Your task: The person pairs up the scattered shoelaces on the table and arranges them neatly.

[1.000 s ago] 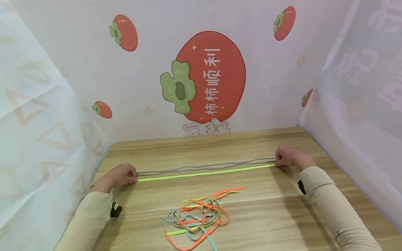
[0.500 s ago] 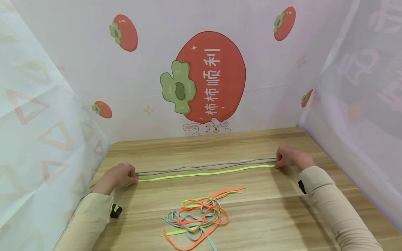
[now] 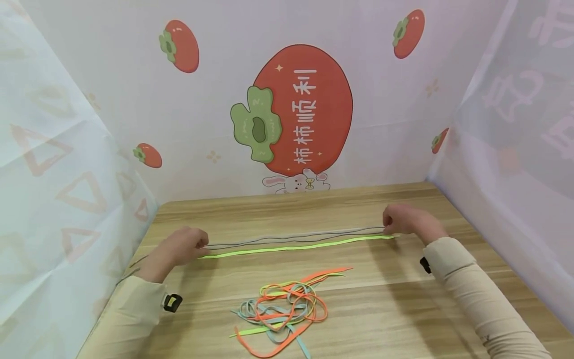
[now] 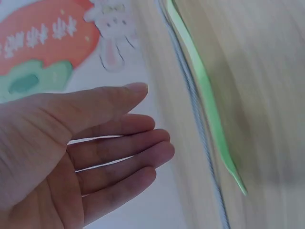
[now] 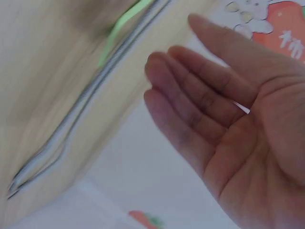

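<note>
A neon-green flat shoelace (image 3: 296,247) lies stretched nearly straight across the wooden table. Just behind it run two strands of thin grey cord (image 3: 269,239). My left hand (image 3: 184,246) hovers over the left end of the green shoelace; in the left wrist view its fingers (image 4: 119,150) are relaxed and hold nothing. Above the cord near the right end is my right hand (image 3: 405,219). The right wrist view shows its fingers (image 5: 190,95) loosely bent and apart from the lace. Both tips of the green shoelace lie free in the wrist views.
Nearer the front of the table is a loose tangle of shoelaces: orange (image 3: 332,271), pale blue (image 3: 301,344) and yellow-green (image 3: 253,331). A white printed backdrop (image 3: 215,99) stands behind the table, with similar sheets on both sides.
Both hands pinched the ends of the green shoelace before; they have let go of it. They have lifted and shifted slightly inward, and the lace stays on the table.
</note>
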The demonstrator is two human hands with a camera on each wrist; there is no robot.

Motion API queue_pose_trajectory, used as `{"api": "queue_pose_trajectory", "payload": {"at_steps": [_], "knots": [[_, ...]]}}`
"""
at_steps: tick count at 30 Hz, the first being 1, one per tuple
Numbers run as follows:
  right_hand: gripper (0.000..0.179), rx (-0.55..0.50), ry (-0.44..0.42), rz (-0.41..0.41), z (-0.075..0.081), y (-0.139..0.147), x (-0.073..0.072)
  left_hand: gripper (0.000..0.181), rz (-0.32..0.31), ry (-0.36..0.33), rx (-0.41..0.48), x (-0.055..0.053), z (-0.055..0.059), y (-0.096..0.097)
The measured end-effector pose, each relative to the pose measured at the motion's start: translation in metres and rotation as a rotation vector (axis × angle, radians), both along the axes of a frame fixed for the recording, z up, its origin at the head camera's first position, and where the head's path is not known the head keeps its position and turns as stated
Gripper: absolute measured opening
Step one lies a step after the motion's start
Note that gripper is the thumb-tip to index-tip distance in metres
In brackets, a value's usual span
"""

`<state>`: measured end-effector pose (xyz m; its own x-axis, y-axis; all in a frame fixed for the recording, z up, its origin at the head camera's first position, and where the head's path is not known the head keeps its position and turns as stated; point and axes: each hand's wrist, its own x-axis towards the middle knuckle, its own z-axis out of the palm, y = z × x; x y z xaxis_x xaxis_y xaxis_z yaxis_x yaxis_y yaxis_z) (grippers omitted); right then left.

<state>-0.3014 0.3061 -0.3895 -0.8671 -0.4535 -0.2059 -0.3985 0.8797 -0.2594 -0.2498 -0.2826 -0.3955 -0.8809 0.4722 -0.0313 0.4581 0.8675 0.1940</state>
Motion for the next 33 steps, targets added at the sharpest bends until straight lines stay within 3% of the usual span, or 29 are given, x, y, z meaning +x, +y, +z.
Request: {"api": "queue_pose_trajectory", "payload": {"at_steps": [9, 15, 23, 29, 33], "knots": [[0.008, -0.015, -0.004, 0.114, 0.007, -0.05, 0.006, 0.01, -0.167, -0.03, 0.022, 0.004, 0.012, 0.052], [0.01, -0.042, -0.045, 0.148, 0.006, -0.086, 0.014, 0.006, -0.306, -0.083, 0.049, 0.006, 0.012, 0.083], [0.01, -0.062, -0.076, 0.272, 0.003, -0.128, 0.027, 0.013, -0.371, -0.183, 0.092, 0.006, 0.003, 0.119], [0.008, -0.077, -0.076, 0.359, 0.001, -0.152, 0.037, 0.011, -0.462, -0.186, 0.107, 0.004, -0.009, 0.14], [0.008, -0.079, -0.096, 0.383, -0.002, -0.167, 0.043, 0.01, -0.485, -0.203, 0.095, 0.004, -0.016, 0.152]]}}
